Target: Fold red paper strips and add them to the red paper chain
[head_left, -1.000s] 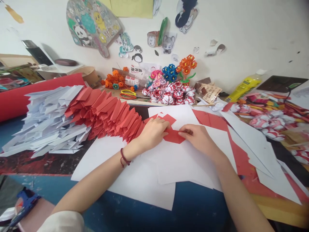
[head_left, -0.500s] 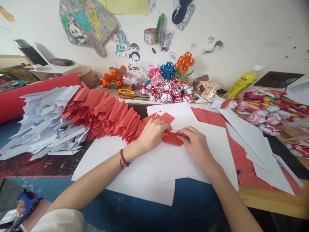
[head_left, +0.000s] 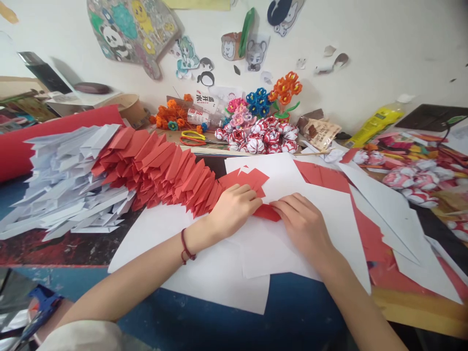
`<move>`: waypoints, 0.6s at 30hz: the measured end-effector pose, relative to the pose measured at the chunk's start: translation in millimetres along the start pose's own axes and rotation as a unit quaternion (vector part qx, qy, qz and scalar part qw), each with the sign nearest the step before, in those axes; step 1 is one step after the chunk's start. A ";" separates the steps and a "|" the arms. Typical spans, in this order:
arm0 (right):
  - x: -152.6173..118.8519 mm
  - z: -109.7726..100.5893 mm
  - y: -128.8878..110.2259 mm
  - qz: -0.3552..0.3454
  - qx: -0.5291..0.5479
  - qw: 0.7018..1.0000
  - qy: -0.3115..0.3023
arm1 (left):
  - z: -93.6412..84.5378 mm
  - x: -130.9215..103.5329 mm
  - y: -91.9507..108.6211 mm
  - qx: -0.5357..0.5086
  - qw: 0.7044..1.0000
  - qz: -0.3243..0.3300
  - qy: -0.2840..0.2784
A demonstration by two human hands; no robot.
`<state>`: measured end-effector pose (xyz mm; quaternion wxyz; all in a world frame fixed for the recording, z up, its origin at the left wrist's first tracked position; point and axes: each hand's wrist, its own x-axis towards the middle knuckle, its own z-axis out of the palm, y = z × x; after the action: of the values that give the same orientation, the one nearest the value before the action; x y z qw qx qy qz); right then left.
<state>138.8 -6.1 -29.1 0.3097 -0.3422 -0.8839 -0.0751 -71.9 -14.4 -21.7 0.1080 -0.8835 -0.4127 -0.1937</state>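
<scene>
A small folded red paper [head_left: 267, 212] is held between both hands above white sheets [head_left: 219, 263]. My left hand [head_left: 237, 204] pinches its left end, with a dark red cord bracelet on the wrist. My right hand [head_left: 302, 217] grips the right end with thumb and fingers. Loose red paper pieces [head_left: 252, 179] lie just behind my left hand. Left of it runs a long row of folded red pieces [head_left: 161, 165], which meets a pile of folded white pieces [head_left: 73, 180].
Red-and-white paper flowers [head_left: 263, 136], scissors [head_left: 193, 138] and a plastic bottle [head_left: 204, 117] stand along the back. At right are a yellow bottle [head_left: 380, 122] and more red and white sheets [head_left: 383, 214]. A blue glue gun [head_left: 44, 304] is at lower left.
The view has shifted slightly. The red paper's front edge now looks narrower and more upright between my fingers, and my left hand covers more of it.
</scene>
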 end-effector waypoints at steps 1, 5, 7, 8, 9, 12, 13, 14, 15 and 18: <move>0.3 -0.9 -0.7 -0.011 -0.011 1.000 0.001 | -0.3 -0.2 -0.2 0.006 1.000 0.006 0.003; 1.9 -3.4 -4.3 -0.041 -0.063 0.997 -0.009 | -2.5 -0.7 -0.9 0.028 0.999 0.018 0.012; 2.8 -3.8 -6.1 -0.052 -0.091 0.994 -0.014 | -4.4 -0.8 -1.1 0.042 0.999 0.025 0.009; 3.2 -3.9 -6.8 -0.058 -0.103 0.993 -0.015 | -5.5 -0.7 -1.1 0.046 0.998 0.032 0.006; 3.4 -4.2 -7.2 -0.064 -0.112 0.991 -0.016 | -6.5 -0.6 -1.1 0.050 0.998 0.042 0.003; 3.0 -5.4 -7.0 -0.089 -0.128 0.988 -0.020 | -8.8 -0.3 -0.4 0.062 0.995 0.077 -0.009; 2.6 -5.9 -6.6 -0.096 -0.129 0.987 -0.022 | -9.1 -0.3 0.1 0.069 0.994 0.087 -0.012; 2.2 -6.3 -6.2 -0.102 -0.129 0.986 -0.025 | -9.2 -0.3 0.7 0.075 0.993 0.094 -0.014; 1.8 -6.6 -5.9 -0.106 -0.128 0.986 -0.028 | -9.1 -0.2 1.4 0.080 0.992 0.100 -0.016; 1.0 -6.7 -5.8 -0.114 -0.130 0.984 -0.038 | -8.4 0.2 3.2 0.087 0.990 0.109 -0.021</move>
<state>137.8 -12.3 -22.7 0.2185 -0.2793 -0.9110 -0.2108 -71.5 -19.2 -14.2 0.1957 -0.9144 -0.3315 -0.1253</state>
